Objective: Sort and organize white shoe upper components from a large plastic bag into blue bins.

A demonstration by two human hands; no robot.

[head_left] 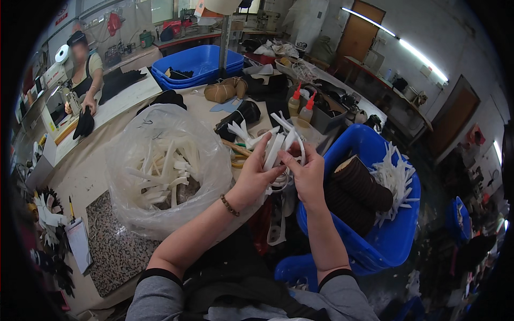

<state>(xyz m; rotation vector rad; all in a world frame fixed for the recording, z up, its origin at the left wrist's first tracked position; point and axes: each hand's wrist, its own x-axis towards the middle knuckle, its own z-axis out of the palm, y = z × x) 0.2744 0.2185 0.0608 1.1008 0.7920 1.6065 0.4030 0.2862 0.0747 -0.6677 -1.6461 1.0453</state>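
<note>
Left hand (258,176) and right hand (306,174): fingers narrowed, together gripping several white strips (274,151) at the dial's centre. From there, I count: one translucent plastic bag (121,190) at nine o'clock, containing loose strips (172,155); one blue tub (397,250) at four, containing dark brown rolls (350,200) and further strips (393,182); two red-tipped bottles (306,114) at one; stacked blue tubs (198,58) at eleven, partly blocked by one metal post (224,45).

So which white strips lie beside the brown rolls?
The strips in the blue bin on the right, beside the rolls; those in the plastic bag and your left hand lie apart.
</note>
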